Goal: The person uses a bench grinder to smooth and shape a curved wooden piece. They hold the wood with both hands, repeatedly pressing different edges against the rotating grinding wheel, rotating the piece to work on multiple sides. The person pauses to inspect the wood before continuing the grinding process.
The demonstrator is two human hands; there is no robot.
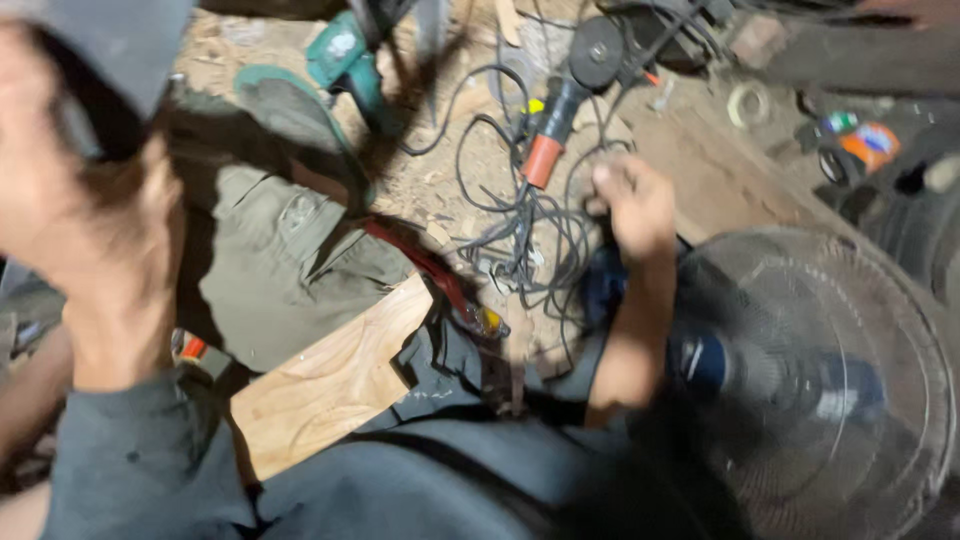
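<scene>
The right hand [632,205] is reaching down to the sawdust-strewn floor [700,170] and its fingers are curling narrowly at the tangle of black cables [520,235] — blur is hiding whether a strand is actually pinched, so I cannot tell if it is holding one or only touching. The left hand [95,250] is raised close to the camera at the left edge of the view; it is too blurred and too near to say whether it is spread or closed, and nothing is visibly in it.

The cables are lying in loose loops in the middle of the floor, running up to an angle grinder [570,85] with an orange-and-black grip that is resting near the far edge of the view. Judged by the way they are looping, the cables are limp and light, and likely to snag on one another; a single strand near the hand looks the cleaner hold, not the knot. The grinder looks heavy and rigid — the orange grip is the safe place to take it, well away from the disc.

A pale wooden plank [330,375] is lying across the person's lap side, below the cables. A caged fan [820,380] is standing just right of the forearm. A green power tool [345,55] is sitting at the far left of the floor.
</scene>
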